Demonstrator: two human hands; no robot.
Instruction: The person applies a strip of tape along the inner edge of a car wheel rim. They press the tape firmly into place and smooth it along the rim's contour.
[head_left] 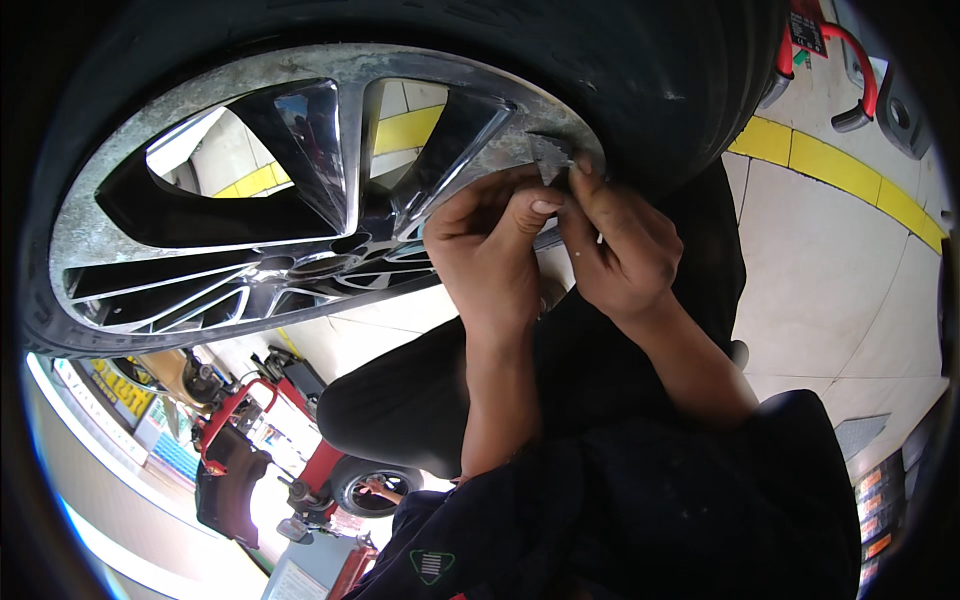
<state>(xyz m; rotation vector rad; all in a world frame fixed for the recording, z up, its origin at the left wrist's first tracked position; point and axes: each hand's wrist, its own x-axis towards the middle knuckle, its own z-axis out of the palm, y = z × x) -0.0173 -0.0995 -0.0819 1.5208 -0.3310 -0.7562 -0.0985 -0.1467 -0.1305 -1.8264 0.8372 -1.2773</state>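
A large wheel with its black tire (680, 80) stands in front of me, its silver-and-black alloy rim (340, 150) facing me. Grey, worn patches mark the rim's outer lip. Near its right side my left hand (490, 240) has curled fingers, with the thumb pressed in. Close against it, my right hand (625, 245) pinches with thumb and forefinger. Between the fingertips shows a thin, jagged grey piece (550, 160), right beside the rim lip. Its exact kind is unclear, and the fingers partly hide it.
My dark-trousered knee (390, 400) is bent below the wheel. Yellow floor line (840, 175) crosses light tiles at right. Red-handled equipment (865, 80) stands at upper right. A red machine (310, 460) and another tire (365, 487), with a person's hand (382, 490) at it, are at lower left.
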